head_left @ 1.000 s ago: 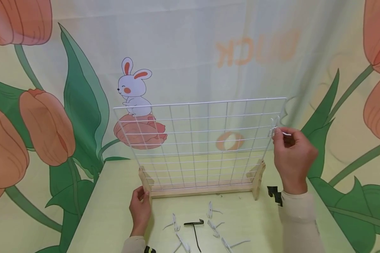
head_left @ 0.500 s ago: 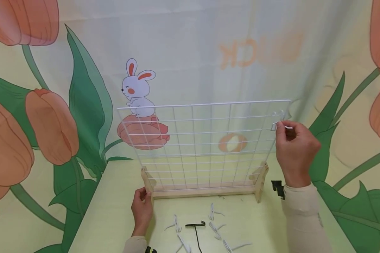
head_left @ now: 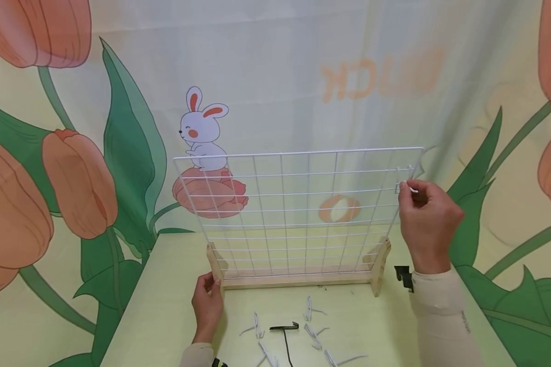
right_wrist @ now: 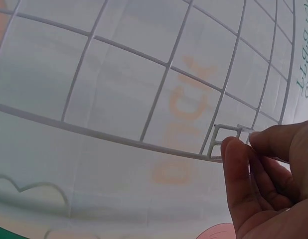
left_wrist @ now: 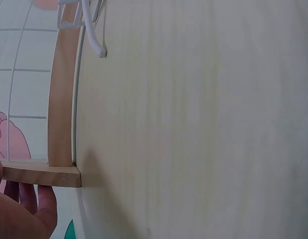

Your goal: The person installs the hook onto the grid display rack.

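Note:
A white wire grid panel (head_left: pixel 298 153) stands upright in a wooden stand (head_left: pixel 298 285). At its upper right, my right hand (head_left: pixel 429 221) pinches a white wire display hook (right_wrist: pixel 227 127) between thumb and fingertips. The hook's two bent tips meet the second wire from the top, near the panel's right edge; its prong points toward me past the fingers. Low on the left, my left hand (head_left: pixel 207 311) grips the stand's left foot (left_wrist: pixel 42 175), thumb on one side and fingers on the other.
Several white hooks (head_left: pixel 313 336) lie on the pale table in front of the stand. Among them is a black hook-shaped piece (head_left: pixel 284 327) with a long thin stem. A printed curtain with tulips and a rabbit (head_left: pixel 202 127) hangs behind the panel.
My right hand has raised the hook from below the second wire to just above it, then lowered it slightly onto that wire. My left hand stays on the stand.

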Motion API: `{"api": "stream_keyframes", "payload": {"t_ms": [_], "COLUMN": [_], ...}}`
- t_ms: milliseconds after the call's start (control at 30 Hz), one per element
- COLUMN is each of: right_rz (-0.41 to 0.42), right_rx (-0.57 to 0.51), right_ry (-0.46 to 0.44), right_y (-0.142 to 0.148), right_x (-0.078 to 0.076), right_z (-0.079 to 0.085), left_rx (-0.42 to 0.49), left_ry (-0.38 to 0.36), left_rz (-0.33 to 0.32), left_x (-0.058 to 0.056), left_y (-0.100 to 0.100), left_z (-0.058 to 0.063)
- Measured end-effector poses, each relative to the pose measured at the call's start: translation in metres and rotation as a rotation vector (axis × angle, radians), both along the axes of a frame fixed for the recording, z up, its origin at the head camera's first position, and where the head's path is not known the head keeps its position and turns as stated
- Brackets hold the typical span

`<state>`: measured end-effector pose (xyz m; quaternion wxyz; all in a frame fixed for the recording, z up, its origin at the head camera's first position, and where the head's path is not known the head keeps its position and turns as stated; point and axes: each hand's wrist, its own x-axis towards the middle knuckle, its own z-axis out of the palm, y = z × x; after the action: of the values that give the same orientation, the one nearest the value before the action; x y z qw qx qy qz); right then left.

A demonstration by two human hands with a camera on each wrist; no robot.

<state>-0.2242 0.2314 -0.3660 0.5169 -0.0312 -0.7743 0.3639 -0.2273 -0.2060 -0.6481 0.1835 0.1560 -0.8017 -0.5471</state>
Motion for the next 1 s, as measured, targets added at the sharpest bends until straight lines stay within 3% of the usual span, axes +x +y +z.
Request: {"api": "stream_keyframes", "payload": {"t_ms": [700,1000], "right_rz": [0.043,0.113], "right_rx": [-0.061,-0.11], "right_ry": [0.045,-0.053], "right_y": [0.004,0.001], "right_x": [0.003,0.021], "right_z": [-0.017,-0.03], "left_rx": [0.001,-0.004], "left_ry": [-0.003,0.013], "left_rz": [0.0,-0.012], "left_x": [0.0,-0.001], "left_y": [-0.001,-0.001], "left_z": [-0.001,-0.002]}}
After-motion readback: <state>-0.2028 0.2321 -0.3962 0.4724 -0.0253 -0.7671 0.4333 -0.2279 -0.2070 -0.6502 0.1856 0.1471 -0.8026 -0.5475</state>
